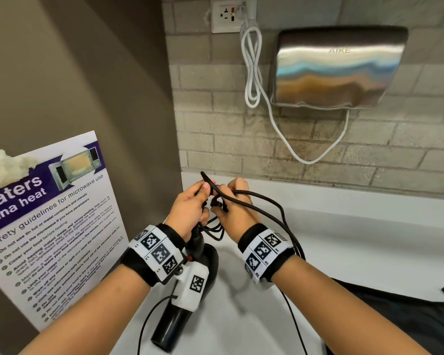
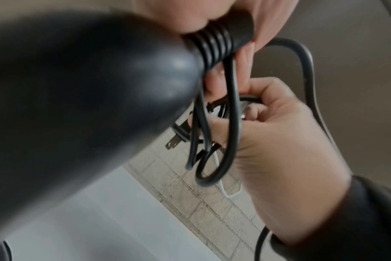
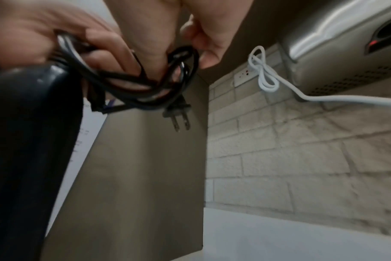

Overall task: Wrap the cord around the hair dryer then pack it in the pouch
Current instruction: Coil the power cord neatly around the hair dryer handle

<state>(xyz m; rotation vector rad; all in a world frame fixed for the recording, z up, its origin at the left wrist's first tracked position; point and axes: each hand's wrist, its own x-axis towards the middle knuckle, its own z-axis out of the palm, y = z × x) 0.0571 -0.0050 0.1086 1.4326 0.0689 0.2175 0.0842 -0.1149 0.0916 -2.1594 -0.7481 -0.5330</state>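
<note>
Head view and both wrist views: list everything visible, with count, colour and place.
hair dryer: one, black, over the counter, handle in the left hand's grip
cord: one, black, looped between both hands
plug: one, black, dangling under the hands
pouch: one, black, counter right
hand dryer: one, steel, on brick wall
white cable: one, outlet to hand dryer
outlet: one, white, wall
poster: one, purple-white, left
counter: one, white
left hand: holds handle and cord
right hand: grips cord

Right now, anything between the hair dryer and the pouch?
Nothing visible blocks the way. The left hand holds the hair dryer above the counter; the pouch lies to its right. But loose cord, gripped by the right hand, trails unwrapped toward the pouch.
</note>
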